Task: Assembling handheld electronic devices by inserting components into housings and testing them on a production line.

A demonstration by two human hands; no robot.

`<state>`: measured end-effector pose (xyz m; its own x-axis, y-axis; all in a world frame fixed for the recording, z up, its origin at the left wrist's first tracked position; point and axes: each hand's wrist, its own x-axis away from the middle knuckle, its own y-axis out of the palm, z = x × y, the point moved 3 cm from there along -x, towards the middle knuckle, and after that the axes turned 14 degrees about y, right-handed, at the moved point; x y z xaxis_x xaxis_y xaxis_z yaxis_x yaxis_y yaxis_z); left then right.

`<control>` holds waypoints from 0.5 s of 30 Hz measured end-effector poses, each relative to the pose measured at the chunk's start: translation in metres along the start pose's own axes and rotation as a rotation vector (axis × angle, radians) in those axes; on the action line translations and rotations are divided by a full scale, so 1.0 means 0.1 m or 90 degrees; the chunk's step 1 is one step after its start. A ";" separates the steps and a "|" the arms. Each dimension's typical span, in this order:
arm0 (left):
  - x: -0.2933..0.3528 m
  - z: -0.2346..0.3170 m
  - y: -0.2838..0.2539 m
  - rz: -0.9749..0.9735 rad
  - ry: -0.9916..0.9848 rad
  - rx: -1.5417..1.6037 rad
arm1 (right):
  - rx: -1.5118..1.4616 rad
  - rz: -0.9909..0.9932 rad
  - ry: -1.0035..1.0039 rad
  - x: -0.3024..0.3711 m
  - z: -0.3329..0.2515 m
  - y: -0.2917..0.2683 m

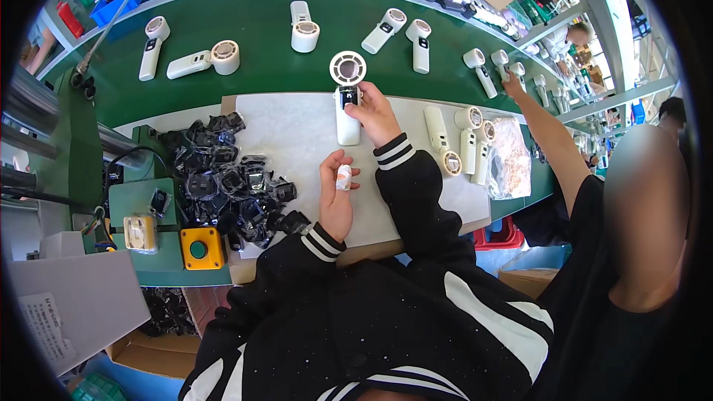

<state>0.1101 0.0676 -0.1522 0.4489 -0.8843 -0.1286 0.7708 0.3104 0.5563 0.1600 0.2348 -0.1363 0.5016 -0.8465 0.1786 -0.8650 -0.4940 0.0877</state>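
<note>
- The right hand [373,113] grips a white handheld fan [347,104] near the top of its handle, fingers curled round it, the round fan head pointing away from the person and the handle's base lying toward them.
- The fan rests on the pale mat [297,141] that covers the near part of the counter [260,37], just ahead of the left hand.
- The left hand [336,197] lies on the mat below the fan, loosely half open and holding nothing; one finger wears a white bandage wrap [343,177].
- Left of the left hand, a heap of small black parts in clear bags [230,186] spreads over the mat's edge.
- Further left sits a green fixture with a yellow box bearing a green push button [200,248].
- Right of the right hand, several more white fans [464,145] lie side by side, with a clear plastic bag [511,157] just beyond them.
- Beyond both hands, on the green belt of the counter, more white fans [304,30] lie scattered well apart.
- At the far right, another person's arm [546,141] reaches out to the belt, its hand touching one of the fans there.
</note>
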 end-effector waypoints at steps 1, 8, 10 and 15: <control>0.00 0.00 0.00 -0.003 -0.001 -0.009 | 0.004 0.017 0.003 -0.08 0.00 -0.02; 0.01 0.06 -0.01 -0.010 0.000 -0.026 | 0.179 0.200 0.096 -1.00 -0.06 -0.18; 0.01 0.05 0.01 -0.014 -0.001 -0.018 | 0.176 0.224 0.197 -1.40 -0.10 -0.36; -0.03 0.01 0.01 -0.021 -0.028 0.005 | 0.175 0.287 0.412 -1.73 -0.02 -0.56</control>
<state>0.1085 0.0699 -0.1503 0.4037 -0.9081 -0.1111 0.7813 0.2791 0.5583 0.1217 0.4094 -0.1704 -0.0718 -0.7345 0.6748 -0.9048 -0.2368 -0.3540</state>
